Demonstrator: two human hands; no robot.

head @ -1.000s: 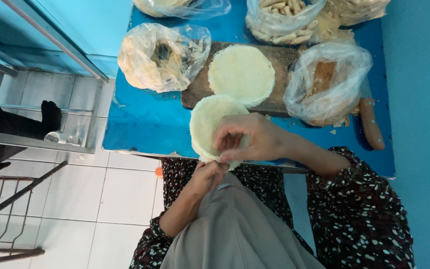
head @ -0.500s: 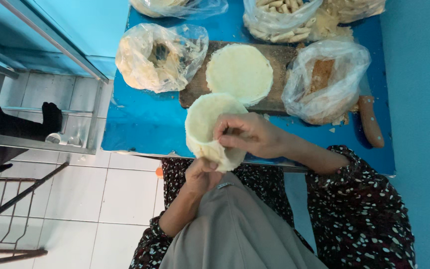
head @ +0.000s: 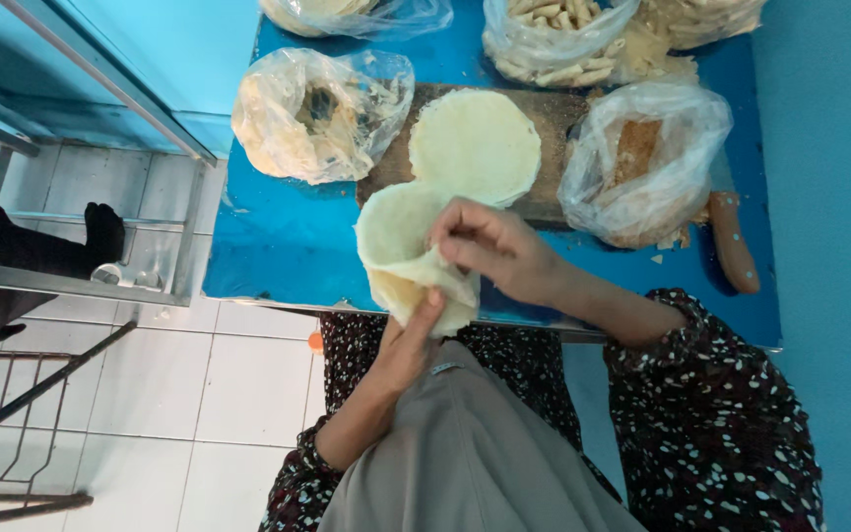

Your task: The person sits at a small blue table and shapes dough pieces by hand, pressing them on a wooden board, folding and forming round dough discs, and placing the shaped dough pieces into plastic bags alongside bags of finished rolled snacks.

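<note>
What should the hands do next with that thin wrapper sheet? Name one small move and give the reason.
Probably peel it fully free. The right hand pinches the folded upper edge of the thin wrapper sheet, the left hand supports it from below, and it overlaps the round stack.

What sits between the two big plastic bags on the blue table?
In the head view, a wooden board with a round flat dough sheet lies between the left bag and right bag.

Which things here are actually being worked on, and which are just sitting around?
In hand: left hand and right hand folding a round wrapper.

Lying about: flat wrapper on the wooden board, plastic bags, knife handle.
</note>
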